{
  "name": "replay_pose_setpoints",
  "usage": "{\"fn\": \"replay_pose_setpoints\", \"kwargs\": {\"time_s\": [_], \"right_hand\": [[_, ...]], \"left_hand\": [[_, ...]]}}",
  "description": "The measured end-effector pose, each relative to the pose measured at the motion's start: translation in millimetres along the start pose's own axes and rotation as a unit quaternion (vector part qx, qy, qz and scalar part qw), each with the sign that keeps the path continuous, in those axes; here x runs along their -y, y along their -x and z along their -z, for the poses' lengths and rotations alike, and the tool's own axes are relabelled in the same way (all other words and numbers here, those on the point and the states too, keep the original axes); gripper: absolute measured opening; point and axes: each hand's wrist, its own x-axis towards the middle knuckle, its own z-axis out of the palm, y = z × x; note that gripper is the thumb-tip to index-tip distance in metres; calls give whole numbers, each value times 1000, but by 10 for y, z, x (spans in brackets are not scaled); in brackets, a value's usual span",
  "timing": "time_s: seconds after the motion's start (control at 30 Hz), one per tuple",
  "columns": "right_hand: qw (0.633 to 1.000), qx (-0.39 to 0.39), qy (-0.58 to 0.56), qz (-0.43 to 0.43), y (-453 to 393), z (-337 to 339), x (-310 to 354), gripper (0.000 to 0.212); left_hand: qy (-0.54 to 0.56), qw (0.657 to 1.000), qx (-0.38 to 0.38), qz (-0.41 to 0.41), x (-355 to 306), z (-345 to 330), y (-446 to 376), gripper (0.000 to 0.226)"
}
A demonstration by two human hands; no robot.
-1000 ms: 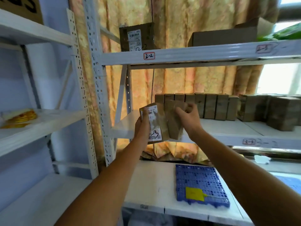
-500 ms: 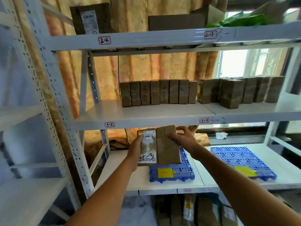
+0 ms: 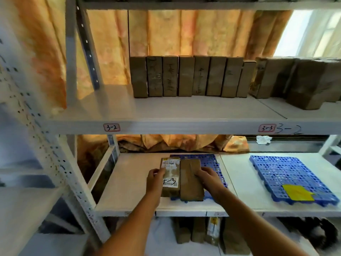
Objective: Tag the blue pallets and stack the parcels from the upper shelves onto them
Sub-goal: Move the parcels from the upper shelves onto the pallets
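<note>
Two brown parcels lie side by side on the left blue pallet on the lower shelf. The left parcel bears a white label; the plain parcel is to its right. My left hand grips the labelled parcel's left edge. My right hand rests on the plain parcel's right side. A second blue pallet with a yellow tag lies to the right. A row of upright brown parcels stands on the shelf above.
The upper shelf's front beam, labelled 3-2 and 3-3, runs just above my hands. A white perforated upright stands at the left. More parcels crowd the upper shelf's right end. Parcels stand beneath the lower shelf.
Both hands have carried the two parcels down from the upper shelf level onto the left blue pallet. The camera has tilted downward.
</note>
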Motion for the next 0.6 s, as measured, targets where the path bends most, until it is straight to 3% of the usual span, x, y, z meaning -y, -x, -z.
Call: {"fn": "replay_pose_setpoints", "kwargs": {"time_s": [0.2, 0.33, 0.43, 0.5, 0.6], "right_hand": [[996, -61, 8, -60, -614, -190, -210, 29], [993, -27, -12, -112, -812, -238, -242, 31], [992, -36, 7, -122, -1042, -200, -300, 45], [990, -75, 24, -113, -1228, -158, -350, 62], [987, -125, 84, -54, -1464, -131, -354, 63]], "left_hand": [[30, 998, 41, 36, 276, -141, -646, 14], [18, 996, 70, 52, 413, -279, -931, 25], [15, 994, 64, 84, 507, -402, -1167, 32], [-10, 997, 34, 65, 546, -522, -1300, 45], [-95, 994, -34, -39, 512, -693, -1481, 56]]}}
